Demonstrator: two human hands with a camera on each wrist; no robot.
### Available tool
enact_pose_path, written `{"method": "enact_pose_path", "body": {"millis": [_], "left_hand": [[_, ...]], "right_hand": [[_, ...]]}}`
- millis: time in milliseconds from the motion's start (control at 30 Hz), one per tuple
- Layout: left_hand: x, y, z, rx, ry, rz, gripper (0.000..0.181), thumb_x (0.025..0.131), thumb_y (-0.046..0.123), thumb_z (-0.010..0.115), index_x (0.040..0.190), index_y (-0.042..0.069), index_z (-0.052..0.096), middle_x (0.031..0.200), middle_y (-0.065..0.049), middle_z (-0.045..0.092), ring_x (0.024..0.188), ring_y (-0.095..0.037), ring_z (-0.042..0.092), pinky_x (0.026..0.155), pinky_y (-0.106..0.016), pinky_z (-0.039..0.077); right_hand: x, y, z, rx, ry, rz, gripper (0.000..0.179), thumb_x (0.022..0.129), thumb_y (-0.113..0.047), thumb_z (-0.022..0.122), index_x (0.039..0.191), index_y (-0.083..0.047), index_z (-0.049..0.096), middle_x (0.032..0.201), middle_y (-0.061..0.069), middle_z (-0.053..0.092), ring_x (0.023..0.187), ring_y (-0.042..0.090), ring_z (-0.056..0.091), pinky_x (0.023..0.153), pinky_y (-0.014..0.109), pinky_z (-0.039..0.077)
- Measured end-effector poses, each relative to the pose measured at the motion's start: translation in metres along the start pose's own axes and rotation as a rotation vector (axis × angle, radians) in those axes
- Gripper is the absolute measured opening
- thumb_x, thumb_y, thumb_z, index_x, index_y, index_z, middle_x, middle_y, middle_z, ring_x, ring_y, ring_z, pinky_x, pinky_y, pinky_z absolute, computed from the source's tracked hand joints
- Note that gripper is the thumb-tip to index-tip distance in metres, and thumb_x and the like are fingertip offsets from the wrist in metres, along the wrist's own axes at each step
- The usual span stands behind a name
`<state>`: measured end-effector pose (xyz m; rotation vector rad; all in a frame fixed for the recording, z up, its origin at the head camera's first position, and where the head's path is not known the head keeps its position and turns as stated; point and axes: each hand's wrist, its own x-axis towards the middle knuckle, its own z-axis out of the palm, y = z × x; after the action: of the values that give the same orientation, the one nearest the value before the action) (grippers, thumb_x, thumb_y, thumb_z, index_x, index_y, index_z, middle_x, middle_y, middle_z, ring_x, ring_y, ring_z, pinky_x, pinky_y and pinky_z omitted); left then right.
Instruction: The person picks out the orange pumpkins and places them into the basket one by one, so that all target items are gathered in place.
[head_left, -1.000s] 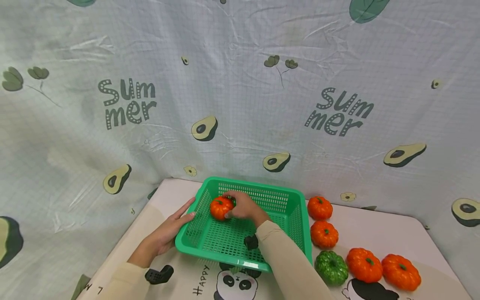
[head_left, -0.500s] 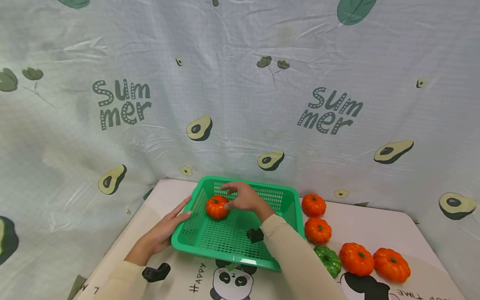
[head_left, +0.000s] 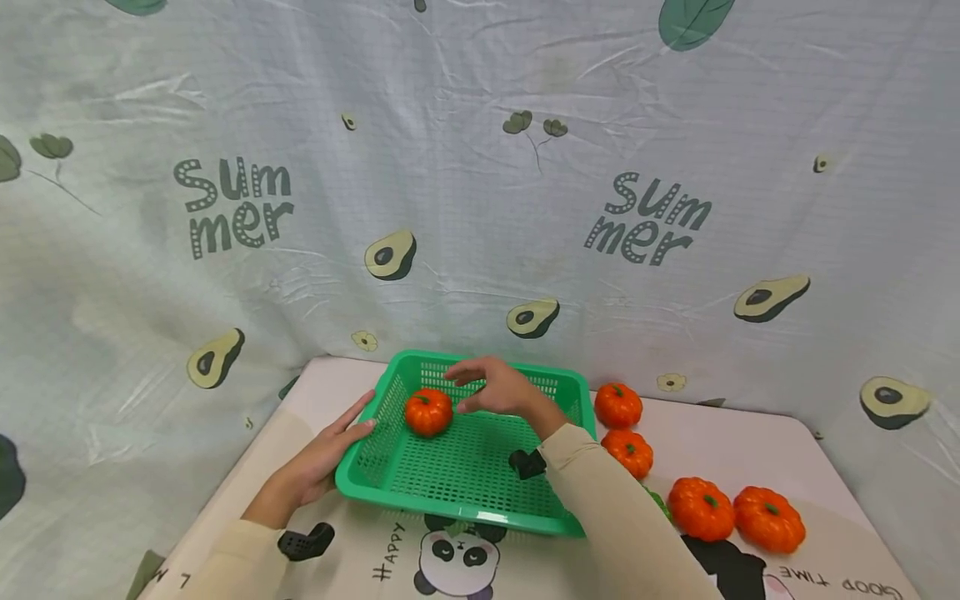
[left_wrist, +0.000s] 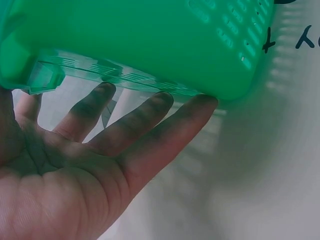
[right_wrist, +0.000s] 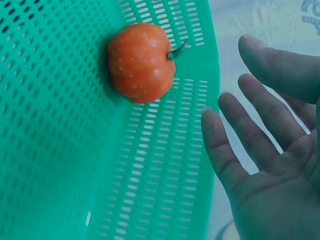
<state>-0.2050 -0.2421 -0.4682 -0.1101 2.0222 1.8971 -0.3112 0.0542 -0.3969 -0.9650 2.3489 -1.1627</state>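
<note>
Resting with its fingers along the outside of the green basket, the left hand keeps the place it had a second ago. The orange pumpkin, then in the right hand's grip, now sits free on the basket floor near the left wall, stem up. The right hand has let go and drawn off to the right, a gap between its fingertips and the pumpkin. Farther right, the green pumpkin, in full sight before, is mostly hidden behind the right sleeve.

Below the basket's near rim, a panda print shows on the tabletop. Just right of the basket stand a far orange pumpkin and a second one in front of it, partly covered by the sleeve. Beyond the green one lie two larger orange pumpkins side by side.

The left hand is opened out, fingers nearly straight and touching the basket, thumb at its rim. The right hand hangs over the back part of the basket, fingers spread and lightly bent, thumb well apart from them, holding nothing.
</note>
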Motion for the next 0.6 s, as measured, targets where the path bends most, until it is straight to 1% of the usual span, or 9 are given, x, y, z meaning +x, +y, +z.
{"method": "enact_pose_path", "body": {"millis": [233,433,600], "left_hand": [[0.0,0.0,0.001,-0.012,-0.007,-0.005,0.071,0.11,0.044,0.048,0.167,0.045,0.005,0.175,-0.019,0.01,0.144,-0.035,0.042,0.102,-0.039,0.053],[-0.001,0.001,0.002,-0.022,-0.005,-0.005,0.071,0.111,0.042,0.048,0.167,0.045,0.005,0.175,-0.02,0.013,0.138,-0.032,0.048,0.099,-0.037,0.054],[0.0,0.002,0.002,-0.025,-0.005,-0.006,0.071,0.111,0.043,0.048,0.167,0.045,0.004,0.174,-0.02,0.013,0.136,-0.031,0.049,0.098,-0.037,0.054]], "right_hand": [[-0.016,0.004,-0.011,0.039,-0.027,-0.019,0.054,0.091,0.003,0.075,0.143,-0.003,0.061,0.145,0.019,0.064,0.138,0.037,0.057,0.098,0.036,0.058],[-0.03,0.009,-0.021,0.055,-0.028,-0.057,0.053,0.091,0.003,0.073,0.143,-0.001,0.06,0.145,0.021,0.063,0.137,0.039,0.057,0.101,0.039,0.057],[-0.043,0.012,-0.031,0.056,-0.007,-0.061,0.052,0.091,0.003,0.072,0.142,-0.001,0.061,0.144,0.022,0.064,0.135,0.04,0.059,0.101,0.04,0.057]]}}
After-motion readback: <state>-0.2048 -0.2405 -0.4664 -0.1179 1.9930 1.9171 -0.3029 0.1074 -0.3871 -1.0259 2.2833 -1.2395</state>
